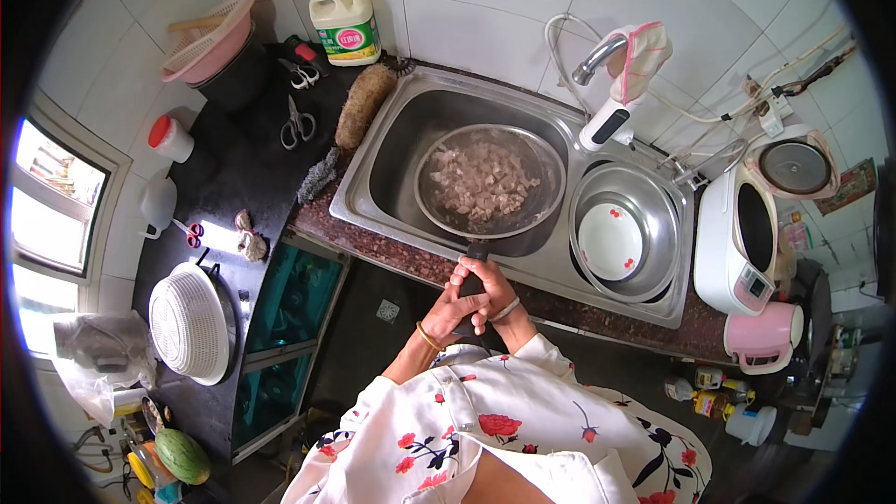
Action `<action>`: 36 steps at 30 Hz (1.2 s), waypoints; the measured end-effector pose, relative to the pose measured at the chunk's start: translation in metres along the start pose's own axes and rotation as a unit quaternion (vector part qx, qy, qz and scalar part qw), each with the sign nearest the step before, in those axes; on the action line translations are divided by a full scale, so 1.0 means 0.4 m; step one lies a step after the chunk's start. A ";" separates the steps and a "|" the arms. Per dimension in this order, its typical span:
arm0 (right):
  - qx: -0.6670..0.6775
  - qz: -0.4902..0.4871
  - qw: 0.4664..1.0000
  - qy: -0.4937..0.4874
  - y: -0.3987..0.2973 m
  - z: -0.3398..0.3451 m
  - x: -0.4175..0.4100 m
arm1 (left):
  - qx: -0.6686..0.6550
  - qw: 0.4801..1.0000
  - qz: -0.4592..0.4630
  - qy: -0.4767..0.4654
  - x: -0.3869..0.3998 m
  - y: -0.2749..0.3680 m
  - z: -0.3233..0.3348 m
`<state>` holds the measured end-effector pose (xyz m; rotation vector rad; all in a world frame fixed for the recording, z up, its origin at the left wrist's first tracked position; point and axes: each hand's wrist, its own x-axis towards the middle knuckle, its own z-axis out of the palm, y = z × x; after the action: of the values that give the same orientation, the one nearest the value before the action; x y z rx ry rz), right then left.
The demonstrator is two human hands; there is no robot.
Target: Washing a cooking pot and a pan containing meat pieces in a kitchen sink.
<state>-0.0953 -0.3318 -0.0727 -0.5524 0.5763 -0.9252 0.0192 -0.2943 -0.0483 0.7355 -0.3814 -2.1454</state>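
A round metal pan point(558, 185) holding chopped, pale brown meat pieces point(481, 178) is over the large left basin of a stainless steel sink point(392, 224). Its black handle point(473, 280) points towards me. My left hand point(448, 313) and my right hand point(488, 287) are closed together around that handle, fingers overlapping. In the smaller right basin sits a metal bowl point(661, 224) with a white dish point(605, 241) inside it. Above the divider, the faucet point(603, 59) has a pink-striped cloth point(647, 56) over it.
A loofah point(365, 106) and grey scrubber point(318, 175) lie left of the sink. Scissors point(297, 124), garlic point(250, 243) and a white colander point(187, 322) rest on the black counter. Detergent point(348, 28) stands by the wall. A rice cooker point(731, 245) and pink pitcher point(759, 336) are at right.
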 end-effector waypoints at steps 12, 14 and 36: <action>0.008 0.083 0.995 0.051 0.004 0.008 -0.007 | -0.012 0.999 -0.026 -0.017 -0.031 0.000 -0.006; 0.015 0.065 0.996 0.063 0.013 0.022 -0.009 | -0.017 1.000 -0.018 -0.007 -0.045 0.004 0.001; 0.040 0.208 0.971 0.111 0.002 0.066 -0.048 | 0.063 0.997 0.018 -0.036 -0.069 -0.016 -0.045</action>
<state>-0.0863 -0.3099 -0.0501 -0.2394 0.8171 -0.6101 0.0400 -0.2691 -0.0553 0.7162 -0.5687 -2.1326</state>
